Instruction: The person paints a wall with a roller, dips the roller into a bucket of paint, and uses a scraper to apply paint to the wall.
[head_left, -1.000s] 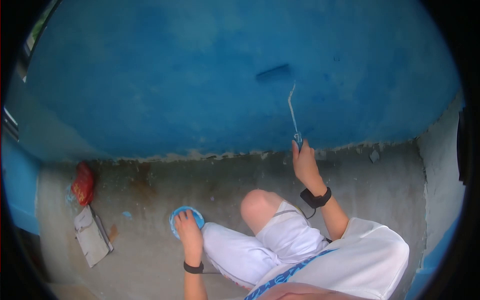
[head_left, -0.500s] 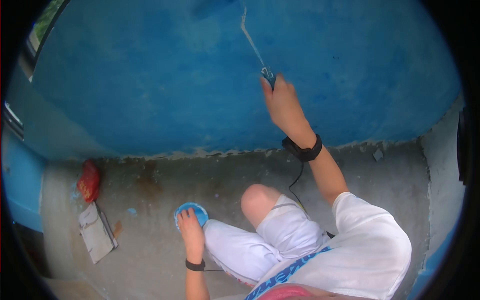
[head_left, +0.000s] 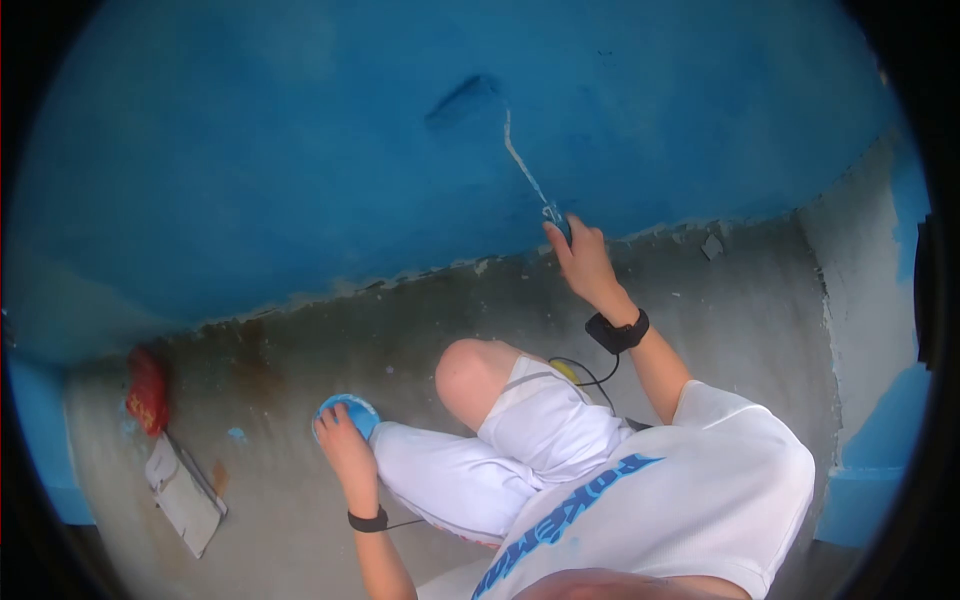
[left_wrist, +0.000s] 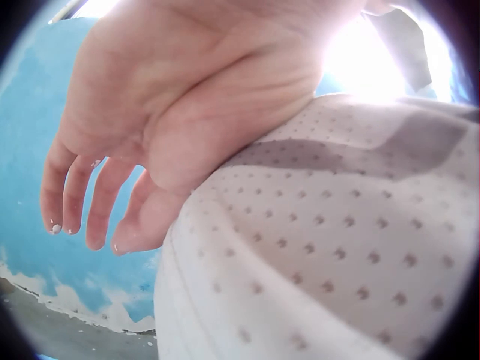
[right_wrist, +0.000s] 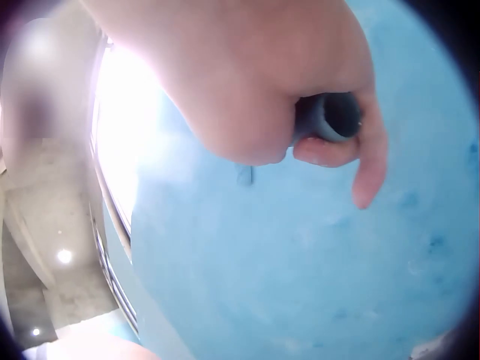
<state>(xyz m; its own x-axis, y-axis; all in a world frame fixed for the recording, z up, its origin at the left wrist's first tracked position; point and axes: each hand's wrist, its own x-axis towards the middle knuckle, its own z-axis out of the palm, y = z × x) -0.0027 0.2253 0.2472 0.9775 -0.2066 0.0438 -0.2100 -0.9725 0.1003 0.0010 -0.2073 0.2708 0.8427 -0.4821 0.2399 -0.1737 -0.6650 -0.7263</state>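
Note:
My right hand (head_left: pixel 585 262) grips the handle of a paint roller (head_left: pixel 522 165), its bent frame streaked with white. The dark roller head (head_left: pixel 462 103) is blurred against the blue wall (head_left: pixel 270 180). In the right wrist view, fingers wrap round the handle, its hollow end (right_wrist: pixel 341 118) showing. My left hand (head_left: pixel 347 452) rests by the wrist on the white-clad knee (left_wrist: pixel 322 232), fingers loosely hanging with nothing between them. In the head view it overlaps a round blue piece (head_left: pixel 362 414) with a pale rim; the left wrist view shows white flecks on the fingertips.
A red bag (head_left: pixel 147 392) lies on the grey floor (head_left: pixel 280 500) at left, beside a flat pale carton (head_left: pixel 183 497). Ragged paint edges the wall's foot (head_left: pixel 380 280). A paint chip (head_left: pixel 712 246) lies at right, with a side wall (head_left: pixel 865 290) beyond.
The roller first went up the wall to the left, then came partway back down. The head view has tilted. My left hand keeps its place at the knee.

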